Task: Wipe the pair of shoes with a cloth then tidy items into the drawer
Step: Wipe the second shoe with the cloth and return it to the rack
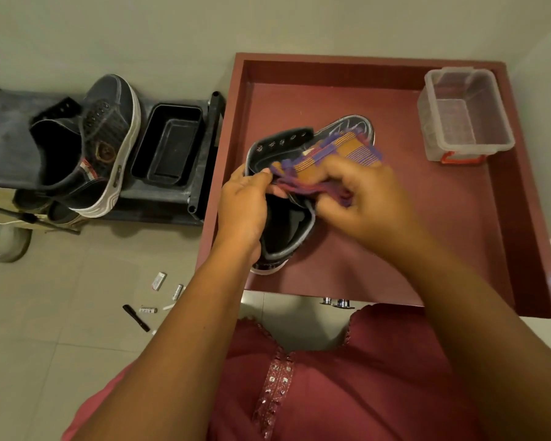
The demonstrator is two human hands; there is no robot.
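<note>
**Cloth worked over a shoe inside the open drawer**

No brand or lettering can be read anywhere; the small printed marks on the items on the floor (45, 313) are too small to make out. Nearest, by the drawer's near left corner, those small items (159, 297) lie scattered: a black marker (136, 317), a white tube (148, 310) and a few pale pieces.

The red drawer (522, 233) stands pulled open. In its left half a dark shoe (287, 224) lies with its long axis running from the near edge toward the far right, toe away and opening nearest. The left hand (244, 208) grips the shoe's collar. The right hand (360, 202) pinches a purple and orange striped cloth (325, 160) bunched against the shoe's upper. The drawer floor to the right of the shoe lies bare up to the right wall.

In the far right corner sits a clear plastic box (465, 113) with a red clip.

Left of the drawer, on a dark rack (7, 135), the second shoe (109, 138) rests with its toe pointing away, beside a black tray (167, 144).
</note>
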